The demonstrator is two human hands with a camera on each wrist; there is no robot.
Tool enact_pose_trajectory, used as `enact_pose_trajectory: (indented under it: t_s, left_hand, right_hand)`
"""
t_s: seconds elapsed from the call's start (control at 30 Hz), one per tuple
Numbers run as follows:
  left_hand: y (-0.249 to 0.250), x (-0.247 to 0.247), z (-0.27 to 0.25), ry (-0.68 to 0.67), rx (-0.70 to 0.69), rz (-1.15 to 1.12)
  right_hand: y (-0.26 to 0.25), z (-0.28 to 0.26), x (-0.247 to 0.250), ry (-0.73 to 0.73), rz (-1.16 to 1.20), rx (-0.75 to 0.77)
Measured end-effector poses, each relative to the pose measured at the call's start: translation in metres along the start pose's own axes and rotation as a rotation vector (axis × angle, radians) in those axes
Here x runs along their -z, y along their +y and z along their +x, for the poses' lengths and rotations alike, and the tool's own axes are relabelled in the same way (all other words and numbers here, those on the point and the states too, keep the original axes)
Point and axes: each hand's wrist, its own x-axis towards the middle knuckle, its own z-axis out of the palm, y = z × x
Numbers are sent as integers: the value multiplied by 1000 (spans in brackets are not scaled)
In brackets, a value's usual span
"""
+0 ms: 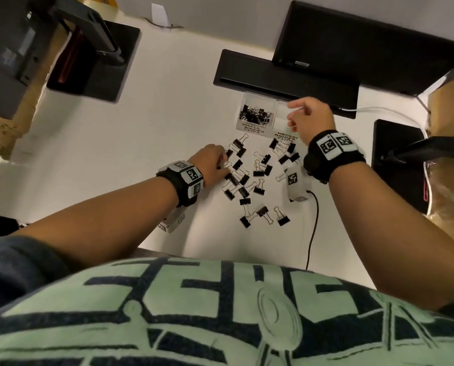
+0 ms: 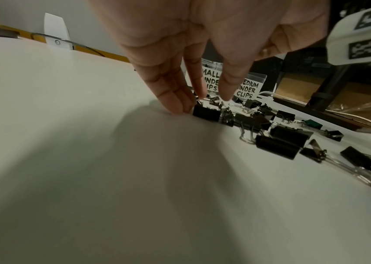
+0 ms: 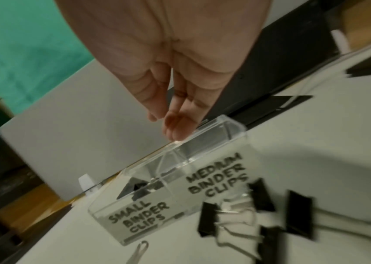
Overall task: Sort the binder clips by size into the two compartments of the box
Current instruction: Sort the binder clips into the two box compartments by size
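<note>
while right hand (image 1: 310, 120) hovers over box (image 1: 257, 101), left hand (image 1: 210, 161) touches clip (image 2: 207, 113).

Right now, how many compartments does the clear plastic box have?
2: left one, labelled SMALL, holds black binder clips; right one, labelled MEDIUM, partly under the right hand.

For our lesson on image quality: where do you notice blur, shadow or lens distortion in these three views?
Head view: wide-angle bending of the desk edges. Left wrist view: the left hand casts a broad shadow on the desk, and nearby binder clips are soft. Right wrist view: motion blur smears the box labels.
</note>
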Motion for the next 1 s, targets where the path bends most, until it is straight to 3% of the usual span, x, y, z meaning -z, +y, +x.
enact_pose_trajectory:
  t_s: [0.1,0.23,0.57,0.83,1.0]
  left_hand:
    - [3,0,1,-52,-3,1]
    - [1,-1,-2,-61,-20,-4]
    - [5,2,-7,-7,-4,33]
    - [1,7,-13,130,130,-98]
    - [5,3,-19,105,194,-171]
  right_hand:
    - [36,-15,15,26,-32,-93]
    - [78,-37,18,-48,-261,-155]
    - [88,-69,-15,-119,-424,-32]
    - [81,-73,-19,-172,-387,1]
    - [76,-75,-23,-112,-82,-72]
